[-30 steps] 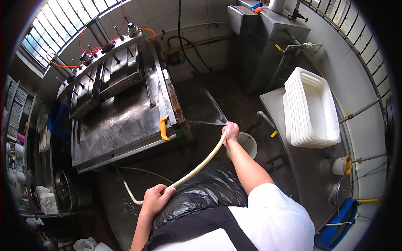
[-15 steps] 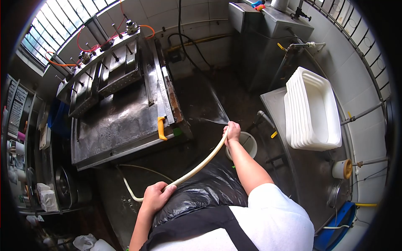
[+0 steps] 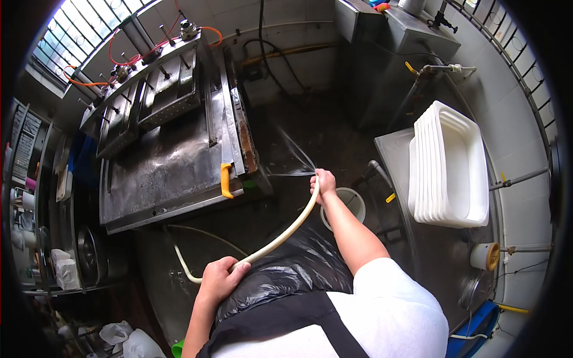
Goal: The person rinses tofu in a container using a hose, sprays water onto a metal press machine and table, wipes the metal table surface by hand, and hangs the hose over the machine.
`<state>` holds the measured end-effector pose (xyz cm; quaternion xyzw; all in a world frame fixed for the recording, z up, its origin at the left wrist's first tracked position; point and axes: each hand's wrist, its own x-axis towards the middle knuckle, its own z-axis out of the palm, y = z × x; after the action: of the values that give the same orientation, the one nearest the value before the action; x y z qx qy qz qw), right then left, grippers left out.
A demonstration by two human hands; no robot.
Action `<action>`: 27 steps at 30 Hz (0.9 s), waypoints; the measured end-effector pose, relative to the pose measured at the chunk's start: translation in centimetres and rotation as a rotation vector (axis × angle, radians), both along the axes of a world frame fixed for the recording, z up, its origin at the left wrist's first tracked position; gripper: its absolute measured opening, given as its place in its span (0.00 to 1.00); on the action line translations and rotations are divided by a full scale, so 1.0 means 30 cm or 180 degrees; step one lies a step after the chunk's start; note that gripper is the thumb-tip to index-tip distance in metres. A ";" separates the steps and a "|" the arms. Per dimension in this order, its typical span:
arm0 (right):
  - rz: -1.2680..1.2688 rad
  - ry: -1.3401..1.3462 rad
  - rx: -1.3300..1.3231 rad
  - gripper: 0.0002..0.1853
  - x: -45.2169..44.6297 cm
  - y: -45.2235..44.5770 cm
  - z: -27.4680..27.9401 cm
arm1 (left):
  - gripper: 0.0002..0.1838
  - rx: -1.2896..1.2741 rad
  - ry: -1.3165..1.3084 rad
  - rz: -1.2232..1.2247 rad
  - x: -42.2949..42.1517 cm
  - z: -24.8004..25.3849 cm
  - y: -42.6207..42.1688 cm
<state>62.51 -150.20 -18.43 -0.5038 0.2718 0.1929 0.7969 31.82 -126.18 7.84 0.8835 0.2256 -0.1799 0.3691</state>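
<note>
A pale cream hose (image 3: 280, 237) runs in a curve across the front of my body. My right hand (image 3: 324, 184) is closed around its mouth, and water (image 3: 295, 156) fans out from there in two sprays, one up and one to the left. Lower down, my left hand (image 3: 222, 277) is wrapped round the same hose near my waist. Behind it, the hose drops and loops along the dark wet floor (image 3: 158, 262). A black plastic apron (image 3: 298, 265) covers my front. Just beyond my right wrist stands a white bucket (image 3: 352, 206), partly hidden by my forearm.
At the left is a steel press table (image 3: 161, 185) holding a yellow-handled saw (image 3: 226, 179) at its edge. Stacked white tubs (image 3: 456, 167) rest on a steel table (image 3: 391, 149) at the right. Shelves (image 3: 59, 238) line the far left; a steel cabinet (image 3: 379, 77) stands behind.
My right hand has shifted slightly left with the hose mouth. The spray now splits more widely, up and to the left. My left hand keeps its grip.
</note>
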 end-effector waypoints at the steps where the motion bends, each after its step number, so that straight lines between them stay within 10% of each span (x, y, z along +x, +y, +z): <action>1: 0.0087 0.0053 0.0070 0.06 0.009 0.001 0.005 | 0.25 0.0015 -0.0009 -0.0024 0.004 0.001 -0.002; 27: 0.0218 -0.0395 -0.0166 0.06 0.143 0.061 0.041 | 0.23 -0.0202 -0.0200 0.0208 0.029 0.009 -0.009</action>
<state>66.80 -148.37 -17.22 -0.5444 0.2095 0.1814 0.7918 32.69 -126.46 8.10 0.8687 0.2369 -0.1469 0.4094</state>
